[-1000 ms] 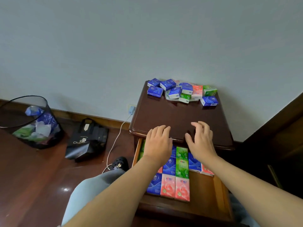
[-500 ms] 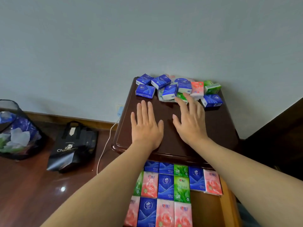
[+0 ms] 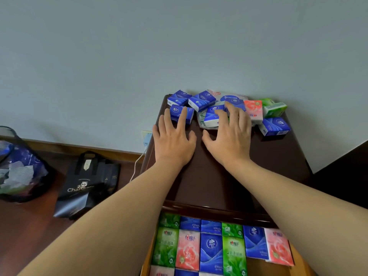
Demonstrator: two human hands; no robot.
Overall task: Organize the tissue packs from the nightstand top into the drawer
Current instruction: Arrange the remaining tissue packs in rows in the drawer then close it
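Several blue, pink and green tissue packs (image 3: 275, 126) lie in a loose pile at the back of the dark wooden nightstand top (image 3: 274, 160). My left hand (image 3: 173, 136) is spread flat, its fingertips reaching over a blue pack (image 3: 189, 112) at the pile's left. My right hand (image 3: 229, 136) has its fingers spread over a blue and white pack (image 3: 211, 118) in the pile's middle; neither hand grips anything. Below, the open drawer (image 3: 146, 269) holds neat rows of packs (image 3: 211, 250) in blue, green and pink.
On the wooden floor at left stand a black paper bag (image 3: 87, 184) and a dark bin (image 3: 18, 168) full of wrappers. A white charger and cable (image 3: 146, 140) hang at the wall beside the nightstand. Dark furniture (image 3: 342, 180) rises at right.
Both hands have moved from the nightstand's front edge across the top to the pile at the back. The view has shifted closer and lower over the drawer.
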